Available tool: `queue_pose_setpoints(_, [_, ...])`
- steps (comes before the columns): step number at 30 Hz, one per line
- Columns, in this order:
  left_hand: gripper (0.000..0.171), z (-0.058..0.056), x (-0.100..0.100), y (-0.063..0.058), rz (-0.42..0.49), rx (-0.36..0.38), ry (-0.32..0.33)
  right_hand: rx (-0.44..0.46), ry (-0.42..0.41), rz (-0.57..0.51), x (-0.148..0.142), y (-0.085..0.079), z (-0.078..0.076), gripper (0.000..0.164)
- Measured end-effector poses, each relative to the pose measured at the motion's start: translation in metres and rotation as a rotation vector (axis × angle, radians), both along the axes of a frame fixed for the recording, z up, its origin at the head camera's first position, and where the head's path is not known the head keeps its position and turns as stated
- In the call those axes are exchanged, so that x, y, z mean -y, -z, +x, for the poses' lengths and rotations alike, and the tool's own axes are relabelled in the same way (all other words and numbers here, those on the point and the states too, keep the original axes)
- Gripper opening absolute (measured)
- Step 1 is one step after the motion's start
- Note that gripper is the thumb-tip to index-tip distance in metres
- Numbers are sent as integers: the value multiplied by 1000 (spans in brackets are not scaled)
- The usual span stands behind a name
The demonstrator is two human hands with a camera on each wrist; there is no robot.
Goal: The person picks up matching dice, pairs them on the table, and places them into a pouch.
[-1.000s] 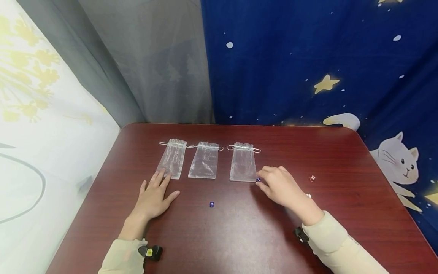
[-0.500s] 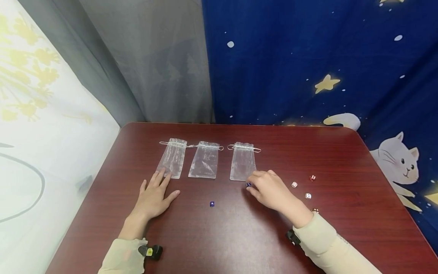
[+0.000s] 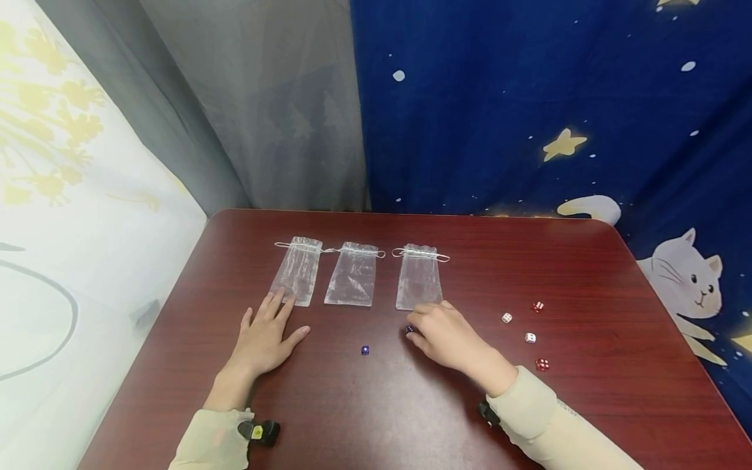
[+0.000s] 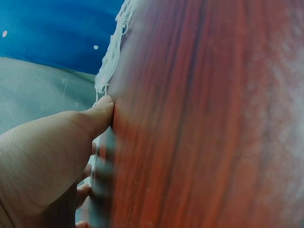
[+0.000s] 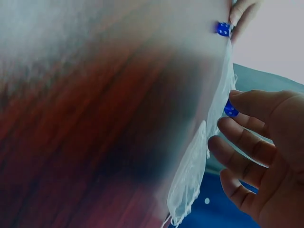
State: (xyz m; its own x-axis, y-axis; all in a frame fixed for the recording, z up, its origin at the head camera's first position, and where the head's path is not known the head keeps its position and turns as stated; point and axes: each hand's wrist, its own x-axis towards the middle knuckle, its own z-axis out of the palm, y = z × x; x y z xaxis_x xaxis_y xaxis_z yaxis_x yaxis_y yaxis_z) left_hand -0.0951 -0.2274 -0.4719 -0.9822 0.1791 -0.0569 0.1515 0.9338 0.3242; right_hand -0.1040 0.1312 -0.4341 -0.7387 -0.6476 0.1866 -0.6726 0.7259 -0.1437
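In the head view my right hand (image 3: 449, 336) pinches a blue die (image 3: 409, 329) between thumb and forefinger, just in front of the rightmost sheer drawstring bag (image 3: 418, 281). The right wrist view shows this blue die (image 5: 231, 109) at the thumb tip, the other fingers loosely bent. A second blue die (image 3: 365, 350) lies on the table to the left of that hand. My left hand (image 3: 261, 343) rests flat with fingers spread, its fingertips at the lower edge of the leftmost bag (image 3: 298, 271). Between these two bags lies a middle bag (image 3: 352, 277).
On the right of the dark red table (image 3: 446, 418) lie a white die (image 3: 507, 318), another white die (image 3: 531, 338), a red die (image 3: 538, 307) and a nearer red die (image 3: 543, 364). A grey curtain (image 3: 276, 117) and a blue curtain (image 3: 470, 98) hang behind the far edge.
My right hand has moved left and toward me with the blue die, away from the side of the rightmost bag. The white and red dice it covered now show. My left hand stays put.
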Motion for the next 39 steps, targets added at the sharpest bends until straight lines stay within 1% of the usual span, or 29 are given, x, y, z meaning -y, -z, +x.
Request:
queue_pose_setpoints(8, [77, 0, 0, 0, 0, 2, 0, 23, -41, 38, 12, 7, 4, 14])
queue_pose_setpoints(14, [77, 0, 0, 0, 0, 9, 0, 40, -70, 76, 18, 8, 9, 10])
queue_pose_setpoints(23, [77, -1, 1, 2, 1, 7, -1, 48, -69, 91, 18, 11, 7, 10])
queue_pose_setpoints(39, [77, -1, 1, 1, 3, 4, -1, 37, -57, 92, 18, 15, 6, 10])
